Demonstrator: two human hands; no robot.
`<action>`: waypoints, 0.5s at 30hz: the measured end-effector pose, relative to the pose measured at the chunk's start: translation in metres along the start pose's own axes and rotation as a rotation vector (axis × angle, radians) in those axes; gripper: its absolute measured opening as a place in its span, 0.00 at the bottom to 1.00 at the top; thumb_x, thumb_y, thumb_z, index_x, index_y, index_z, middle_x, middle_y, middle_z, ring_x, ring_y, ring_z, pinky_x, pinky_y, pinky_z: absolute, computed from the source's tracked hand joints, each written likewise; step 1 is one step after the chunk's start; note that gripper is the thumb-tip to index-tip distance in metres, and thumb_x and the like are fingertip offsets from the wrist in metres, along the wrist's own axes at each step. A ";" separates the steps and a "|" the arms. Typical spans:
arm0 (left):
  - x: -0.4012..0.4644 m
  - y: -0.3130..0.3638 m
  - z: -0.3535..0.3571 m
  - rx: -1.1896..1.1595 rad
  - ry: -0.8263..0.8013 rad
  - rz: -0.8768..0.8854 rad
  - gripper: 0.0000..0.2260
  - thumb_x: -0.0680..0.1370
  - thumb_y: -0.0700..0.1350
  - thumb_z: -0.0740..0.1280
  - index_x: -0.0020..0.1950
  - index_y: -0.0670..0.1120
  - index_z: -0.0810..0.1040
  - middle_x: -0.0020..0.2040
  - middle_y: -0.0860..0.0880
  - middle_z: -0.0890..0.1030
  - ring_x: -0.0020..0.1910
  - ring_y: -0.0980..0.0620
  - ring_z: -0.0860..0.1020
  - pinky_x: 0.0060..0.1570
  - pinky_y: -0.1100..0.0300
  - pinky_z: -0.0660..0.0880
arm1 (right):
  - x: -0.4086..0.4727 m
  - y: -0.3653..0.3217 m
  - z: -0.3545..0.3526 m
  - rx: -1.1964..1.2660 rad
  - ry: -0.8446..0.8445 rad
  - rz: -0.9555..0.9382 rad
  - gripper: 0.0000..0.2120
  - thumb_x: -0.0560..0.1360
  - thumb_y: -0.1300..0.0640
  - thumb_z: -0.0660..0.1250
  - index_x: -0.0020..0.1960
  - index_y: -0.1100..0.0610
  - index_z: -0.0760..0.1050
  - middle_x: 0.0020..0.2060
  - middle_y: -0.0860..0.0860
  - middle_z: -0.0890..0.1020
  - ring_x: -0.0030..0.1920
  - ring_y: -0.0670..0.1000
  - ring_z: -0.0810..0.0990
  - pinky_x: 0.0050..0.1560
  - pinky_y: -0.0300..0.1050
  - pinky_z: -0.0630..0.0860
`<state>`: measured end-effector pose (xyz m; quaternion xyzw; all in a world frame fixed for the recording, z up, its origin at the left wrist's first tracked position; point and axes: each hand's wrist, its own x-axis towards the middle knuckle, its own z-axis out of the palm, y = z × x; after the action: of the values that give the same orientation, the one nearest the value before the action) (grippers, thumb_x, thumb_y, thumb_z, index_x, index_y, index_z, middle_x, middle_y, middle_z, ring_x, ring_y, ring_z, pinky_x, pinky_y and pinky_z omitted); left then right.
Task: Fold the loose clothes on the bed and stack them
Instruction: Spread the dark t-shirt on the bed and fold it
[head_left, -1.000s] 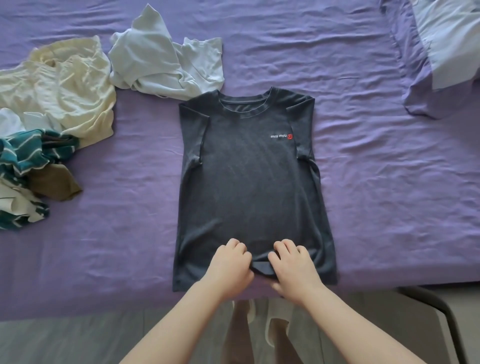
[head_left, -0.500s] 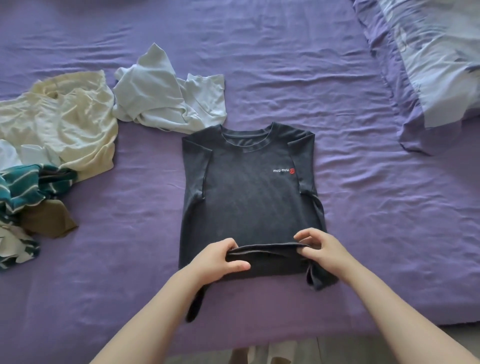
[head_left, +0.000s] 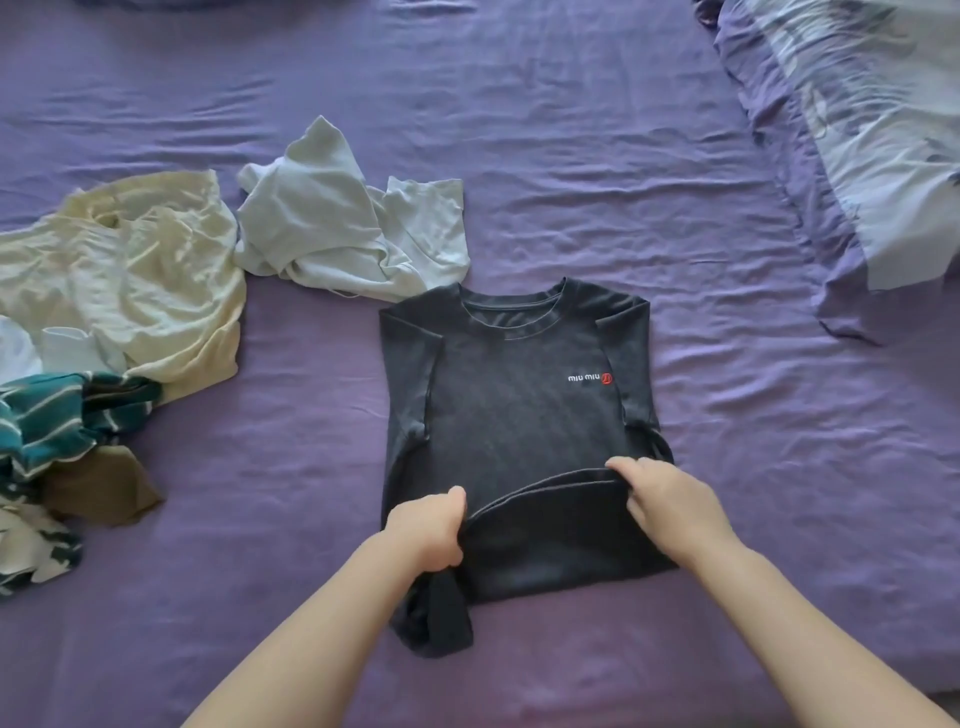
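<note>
On the purple bed sheet, mid-frame, 1 dark grey t-shirt lies flat, long axis running near-to-far, collar at the far end, logo facing up. Bottom hem is doubled up over the lower part. Left hand & right hand each curl round that hem edge, gripping it. To the left: 4 loose clothes, i.e. pale blue top, cream garment, striped green one, brown piece. 1 pillow far right.
</note>
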<state>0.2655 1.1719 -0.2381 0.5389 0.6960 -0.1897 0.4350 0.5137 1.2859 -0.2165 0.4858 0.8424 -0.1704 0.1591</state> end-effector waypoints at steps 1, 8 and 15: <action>-0.002 -0.003 -0.003 0.036 -0.027 -0.014 0.14 0.71 0.45 0.66 0.54 0.47 0.68 0.56 0.49 0.76 0.55 0.45 0.76 0.42 0.55 0.70 | 0.004 0.003 -0.006 0.006 0.043 0.024 0.20 0.75 0.58 0.58 0.67 0.46 0.66 0.55 0.47 0.77 0.58 0.52 0.75 0.49 0.47 0.73; -0.003 -0.010 -0.061 0.149 -0.110 -0.080 0.14 0.71 0.43 0.66 0.56 0.46 0.76 0.55 0.48 0.79 0.52 0.45 0.78 0.42 0.57 0.70 | 0.036 0.009 -0.045 -0.152 0.141 0.023 0.09 0.73 0.57 0.62 0.52 0.54 0.76 0.47 0.50 0.81 0.52 0.54 0.76 0.48 0.47 0.67; 0.021 -0.016 -0.131 0.013 -0.024 -0.101 0.12 0.71 0.33 0.59 0.51 0.40 0.77 0.45 0.41 0.78 0.41 0.45 0.74 0.42 0.54 0.73 | 0.076 0.018 -0.058 0.265 0.224 0.166 0.08 0.72 0.62 0.61 0.49 0.56 0.75 0.45 0.54 0.83 0.47 0.61 0.77 0.48 0.48 0.66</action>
<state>0.1979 1.2744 -0.1863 0.5035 0.7158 -0.2224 0.4297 0.4877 1.3782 -0.1998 0.5861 0.7821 -0.2111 0.0125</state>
